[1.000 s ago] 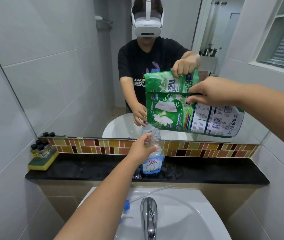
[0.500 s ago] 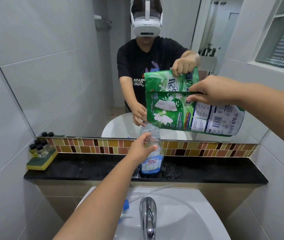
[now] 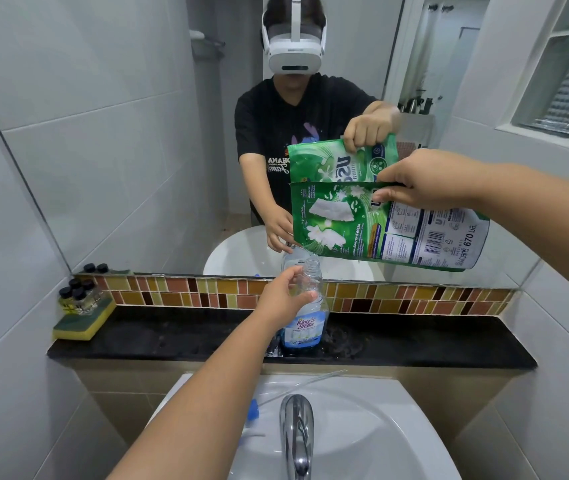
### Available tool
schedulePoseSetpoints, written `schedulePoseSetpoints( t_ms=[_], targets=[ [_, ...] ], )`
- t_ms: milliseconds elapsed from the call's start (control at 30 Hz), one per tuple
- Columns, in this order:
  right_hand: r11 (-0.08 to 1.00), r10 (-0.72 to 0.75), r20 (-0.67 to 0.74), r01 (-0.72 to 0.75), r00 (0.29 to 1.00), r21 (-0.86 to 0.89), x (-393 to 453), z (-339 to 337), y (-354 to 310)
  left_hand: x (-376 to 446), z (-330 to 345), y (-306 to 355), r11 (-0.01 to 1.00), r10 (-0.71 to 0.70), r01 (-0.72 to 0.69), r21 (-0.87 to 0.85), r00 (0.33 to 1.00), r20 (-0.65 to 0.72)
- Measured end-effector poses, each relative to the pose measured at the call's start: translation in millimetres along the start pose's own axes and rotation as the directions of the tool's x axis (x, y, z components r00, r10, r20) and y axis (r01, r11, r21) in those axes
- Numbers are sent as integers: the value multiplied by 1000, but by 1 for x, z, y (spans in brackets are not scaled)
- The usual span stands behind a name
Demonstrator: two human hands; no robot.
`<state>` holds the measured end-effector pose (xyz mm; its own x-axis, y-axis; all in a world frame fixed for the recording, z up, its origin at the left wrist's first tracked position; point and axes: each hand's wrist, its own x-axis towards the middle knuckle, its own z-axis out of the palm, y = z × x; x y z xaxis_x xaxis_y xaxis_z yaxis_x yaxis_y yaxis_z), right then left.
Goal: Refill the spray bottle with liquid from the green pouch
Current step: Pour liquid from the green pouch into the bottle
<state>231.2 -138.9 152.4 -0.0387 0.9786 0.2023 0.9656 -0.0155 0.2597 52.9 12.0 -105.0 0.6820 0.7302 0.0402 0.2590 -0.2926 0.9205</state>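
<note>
A clear spray bottle point(image 3: 305, 320) with a blue "King's Stella" label stands upright on the black ledge point(image 3: 172, 337), its neck uncapped. My left hand point(image 3: 285, 297) is wrapped around its shoulder. My right hand point(image 3: 425, 180) grips the top edge of the green pouch point(image 3: 362, 230), which is held sideways and tilted, its lower left corner just above the bottle's mouth. I cannot tell whether liquid is flowing. The spray head with its blue part and clear dip tube point(image 3: 276, 398) lies in the white sink.
A yellow-green sponge point(image 3: 82, 322) carrying several small dark-capped bottles point(image 3: 77, 297) sits at the ledge's left end. A chrome tap point(image 3: 297, 434) rises over the white basin point(image 3: 380, 427). The mirror point(image 3: 137, 150) behind the ledge reflects a person with a headset.
The pouch has tipped slightly lower toward the bottle's mouth. Both hands keep their grips and the bottle has not moved.
</note>
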Motion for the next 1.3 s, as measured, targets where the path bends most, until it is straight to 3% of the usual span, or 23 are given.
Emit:
schedulePoseSetpoints(
  t_ms=[1300],
  targets=[
    [1000, 2, -1, -2, 1000, -26, 3, -1, -2, -2, 1, 3, 1000, -8, 8, -22, 1000, 26]
  ],
)
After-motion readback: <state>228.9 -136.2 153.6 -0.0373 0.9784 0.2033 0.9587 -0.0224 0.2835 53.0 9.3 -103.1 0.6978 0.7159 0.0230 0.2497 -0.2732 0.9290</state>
